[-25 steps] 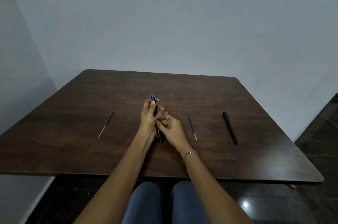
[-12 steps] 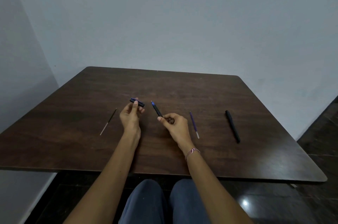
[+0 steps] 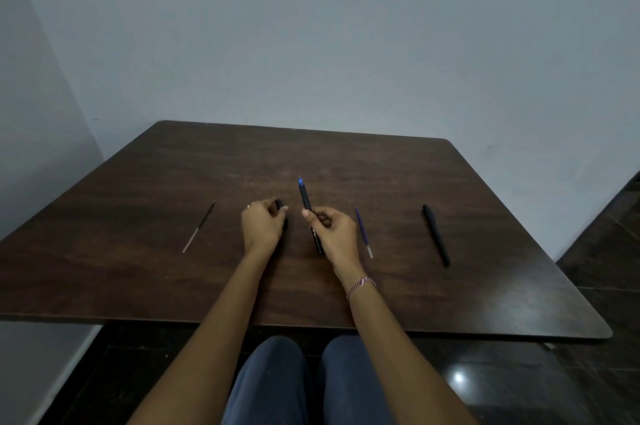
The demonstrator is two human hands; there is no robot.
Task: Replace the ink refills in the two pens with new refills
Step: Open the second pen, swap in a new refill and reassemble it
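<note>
My right hand (image 3: 334,235) grips an uncapped black pen (image 3: 306,201) by its middle, the blue tip pointing away from me. My left hand (image 3: 261,227) is closed around the pen's black cap (image 3: 281,207), low over the table; only the cap's end shows. A blue refill (image 3: 363,232) lies just right of my right hand. A second black pen (image 3: 436,235), capped, lies farther right. A thin dark refill (image 3: 199,227) lies to the left of my left hand.
Everything rests on a dark brown wooden table (image 3: 450,286) set against a plain wall and a corner at the left. My knees in blue trousers (image 3: 308,379) show below the near edge. A dark glossy floor lies to the right.
A second ago both hands held the capped pen together. The left hand pulled the cap off, moved left, and has now lowered it toward the table. The right hand keeps the pen body.
</note>
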